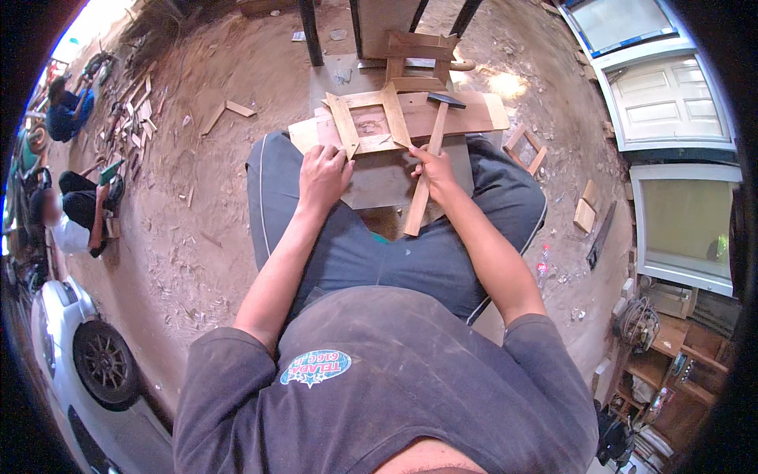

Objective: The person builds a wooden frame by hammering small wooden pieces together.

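The right hand (436, 169) grips the hammer (438, 131), long axis pointing head-first just past twelve o'clock; the left hand (322, 175) curls, its hold unclear.

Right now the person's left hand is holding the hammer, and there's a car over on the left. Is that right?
Not quite: the hammer is in the person's right hand, not the left, as the head view shows. There is a car over on the left.
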A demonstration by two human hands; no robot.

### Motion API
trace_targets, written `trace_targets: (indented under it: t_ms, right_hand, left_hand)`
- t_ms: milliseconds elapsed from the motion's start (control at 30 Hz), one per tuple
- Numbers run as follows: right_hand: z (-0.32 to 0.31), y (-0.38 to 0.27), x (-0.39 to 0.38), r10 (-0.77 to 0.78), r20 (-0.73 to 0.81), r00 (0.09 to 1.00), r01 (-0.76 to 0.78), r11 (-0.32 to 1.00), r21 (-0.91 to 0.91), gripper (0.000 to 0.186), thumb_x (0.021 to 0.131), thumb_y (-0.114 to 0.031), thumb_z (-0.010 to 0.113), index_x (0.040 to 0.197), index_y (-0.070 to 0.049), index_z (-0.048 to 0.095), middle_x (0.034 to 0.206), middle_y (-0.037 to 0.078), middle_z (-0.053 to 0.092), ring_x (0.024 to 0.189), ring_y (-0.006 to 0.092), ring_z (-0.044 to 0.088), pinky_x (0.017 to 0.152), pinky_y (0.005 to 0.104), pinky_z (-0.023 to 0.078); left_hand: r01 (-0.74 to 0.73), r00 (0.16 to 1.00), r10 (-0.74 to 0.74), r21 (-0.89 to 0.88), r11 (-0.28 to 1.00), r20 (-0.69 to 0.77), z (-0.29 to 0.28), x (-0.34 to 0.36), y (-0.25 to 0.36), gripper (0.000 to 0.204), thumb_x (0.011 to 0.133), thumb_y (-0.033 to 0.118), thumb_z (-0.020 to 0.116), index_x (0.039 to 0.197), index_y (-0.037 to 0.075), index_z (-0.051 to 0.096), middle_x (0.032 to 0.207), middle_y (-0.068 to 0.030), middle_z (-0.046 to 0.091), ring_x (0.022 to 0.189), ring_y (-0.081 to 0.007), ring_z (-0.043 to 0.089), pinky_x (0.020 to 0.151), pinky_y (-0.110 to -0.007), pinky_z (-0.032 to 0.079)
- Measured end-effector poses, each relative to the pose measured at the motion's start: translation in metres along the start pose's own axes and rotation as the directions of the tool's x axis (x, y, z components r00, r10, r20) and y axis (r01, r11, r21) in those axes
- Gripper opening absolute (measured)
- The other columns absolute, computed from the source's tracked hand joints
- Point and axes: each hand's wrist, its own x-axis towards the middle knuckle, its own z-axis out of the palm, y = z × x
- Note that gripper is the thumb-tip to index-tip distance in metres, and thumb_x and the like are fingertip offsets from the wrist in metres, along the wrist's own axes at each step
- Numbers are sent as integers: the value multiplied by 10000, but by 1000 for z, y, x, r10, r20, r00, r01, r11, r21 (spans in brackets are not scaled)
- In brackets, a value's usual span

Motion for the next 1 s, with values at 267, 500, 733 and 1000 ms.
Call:
trace_targets:
  t_ms: [267,500,733,1000]
  right_hand:
    - [-3,1,3,9,-5,1000,-9,999,-38,264,885,-180,842,950,-82,606,869,82,715,482,119,556,474,333,548]
    - [-3,1,2,26,-5,1000,-26,1000,-5,265,877,-154,847,967,-73,611,876,75,692,492,126,567,493,335,557]
    - [-4,3,4,14,0,1000,-14,1000,-7,280,875,-141,846,999,-69,605,856,61,674,493,129,572,491,336,557]
    - [-4,5,7,-2,3,1000,2,1000,-22,298,863,-140,854,994,-61,599,829,51,656,491,129,571,485,335,550]
  left_hand:
    - [64,998,-65,-62,996,-5,2,1,3,266,876,279,762,997,42,751,975,-111,697,984,-293,635,917,-441,505]
    - [149,989,-149,12,989,9,0,3,1,387,818,356,845,1037,44,776,997,-110,714,1019,-296,646,928,-423,507]
    - [117,993,-117,-9,993,-30,8,1,-4,332,840,341,815,967,38,764,969,-108,708,974,-293,640,906,-426,497]
    - [128,991,-129,-45,991,-22,9,0,-5,309,842,324,820,964,44,771,961,-113,711,977,-299,649,913,-426,506]
